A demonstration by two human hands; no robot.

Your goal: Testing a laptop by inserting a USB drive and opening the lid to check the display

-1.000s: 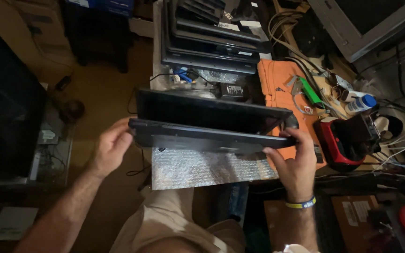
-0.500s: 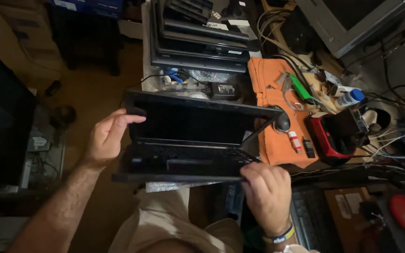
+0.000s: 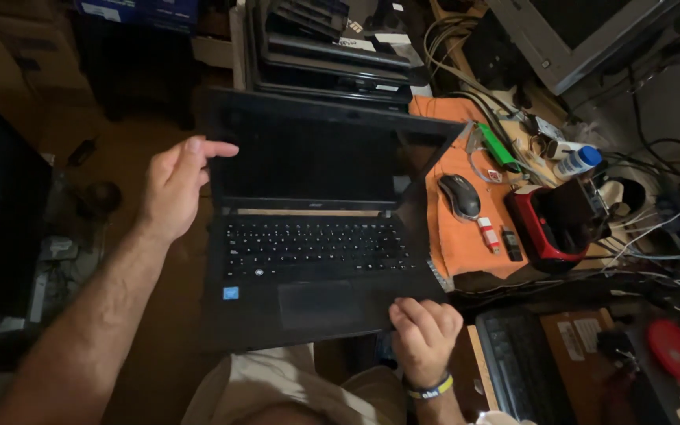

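Head view: I see a matte black laptop open at centre frame. My left hand, fingers spread, touches the screen's left edge; my right hand grips the front-right corner. Glossy oval mouse lies on an orange cloth, right.

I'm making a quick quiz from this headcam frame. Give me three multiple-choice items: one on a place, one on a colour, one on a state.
1. Where does the computer mouse lie?
A. on the orange cloth
B. on the laptop's keyboard
C. on the floor

2. What colour is the marker near the cloth's far edge?
A. blue
B. green
C. white

3. How is the black laptop?
A. shut
B. open, screen lit
C. open, screen dark

Answers:
1 A, the mouse sits on the cloth right of the laptop.
2 B, its body is bright green.
3 C, the left hand is at the raised lid's edge, the right hand grips the base, and the screen is black.
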